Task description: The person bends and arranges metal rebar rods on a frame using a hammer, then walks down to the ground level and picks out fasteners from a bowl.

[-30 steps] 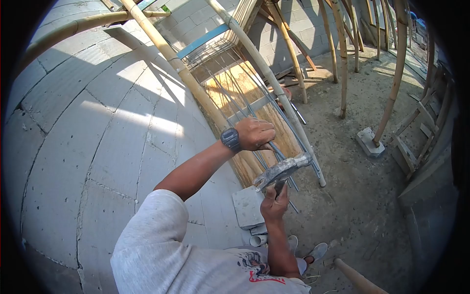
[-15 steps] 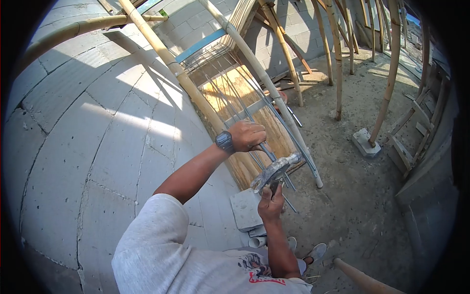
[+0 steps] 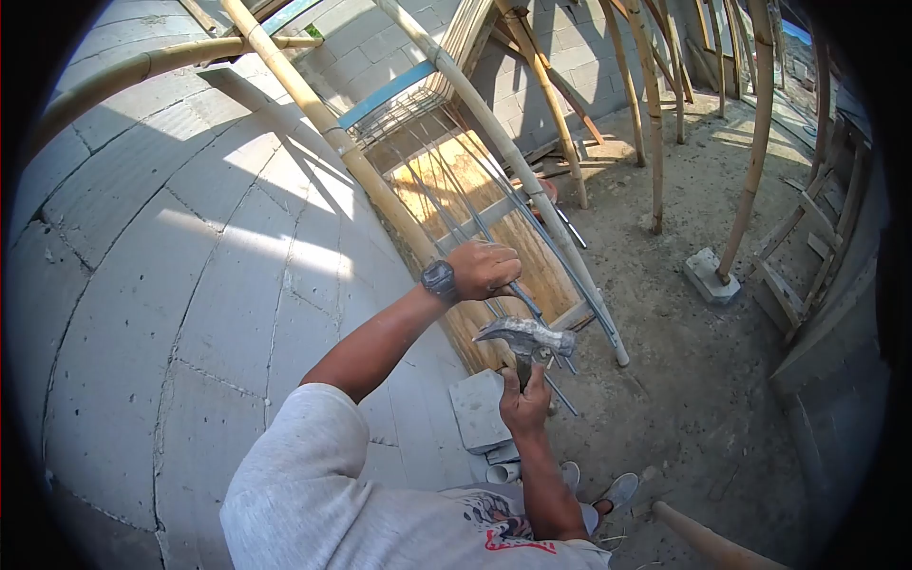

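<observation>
My left hand (image 3: pixel 484 270), with a black watch on its wrist, is closed around a steel rod (image 3: pixel 524 299) whose near end sticks out below the fist. My right hand (image 3: pixel 525 404) grips the handle of a claw hammer (image 3: pixel 522 332), upright in front of me. The worn hammer head lies crosswise just below the rod's end; whether they touch I cannot tell. More thin rods (image 3: pixel 560 388) run beneath and beside my hands, over a plywood sheet (image 3: pixel 541 252).
Two long bamboo poles (image 3: pixel 489 119) flank the plywood. At left stands a block wall (image 3: pixel 209 304), with a loose pale block (image 3: pixel 478 408) at its foot. Bamboo props (image 3: pixel 655 142) rise at right, one on a concrete block (image 3: pixel 711 275). Another pole (image 3: pixel 703 537) juts in at bottom right.
The hammer head has turned: its left end rose and its right end dropped, so it now lies nearly level. My left hand keeps its hold on the rod, almost unmoved.
</observation>
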